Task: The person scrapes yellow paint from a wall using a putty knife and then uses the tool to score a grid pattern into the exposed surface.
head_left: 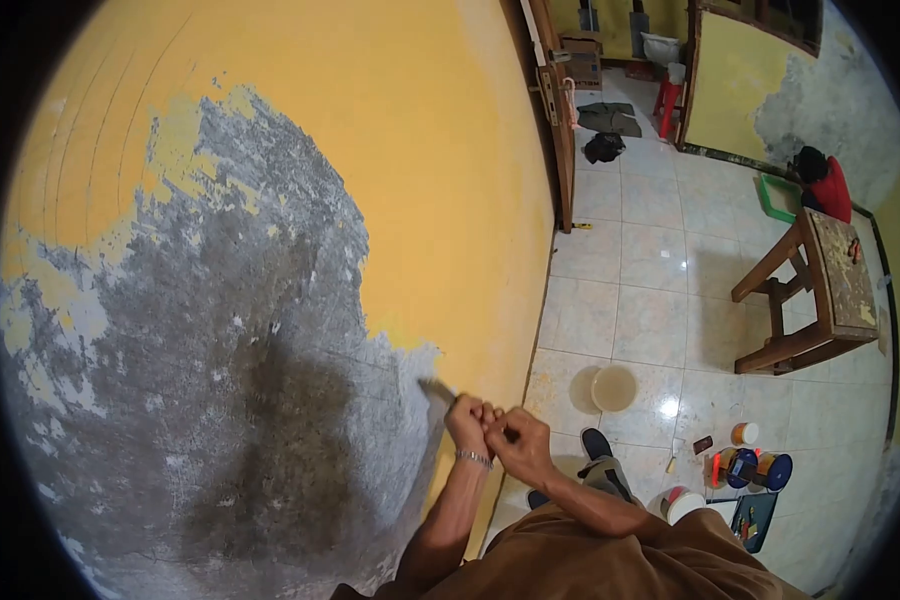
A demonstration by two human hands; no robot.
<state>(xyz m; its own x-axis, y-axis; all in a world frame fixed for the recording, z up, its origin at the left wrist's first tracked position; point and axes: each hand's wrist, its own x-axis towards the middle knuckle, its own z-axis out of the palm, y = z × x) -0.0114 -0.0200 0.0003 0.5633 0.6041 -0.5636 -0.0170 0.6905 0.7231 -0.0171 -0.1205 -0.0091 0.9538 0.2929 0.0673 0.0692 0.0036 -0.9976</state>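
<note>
My left hand, with a bracelet at its wrist, is closed round a scraper whose blade reaches the wall at the edge of the bare patch. Right beside it, my right hand is closed, its fingers curled against the left hand; what it grips, if anything, is too small to tell. Grey plaster shows over a large area of the wall, and yellow paint covers the part above and to the right.
Behind me on the tiles are a round bucket, paint cans and a dark tray. A wooden table stands at the right. Near the far wall a person in red crouches by a green tray.
</note>
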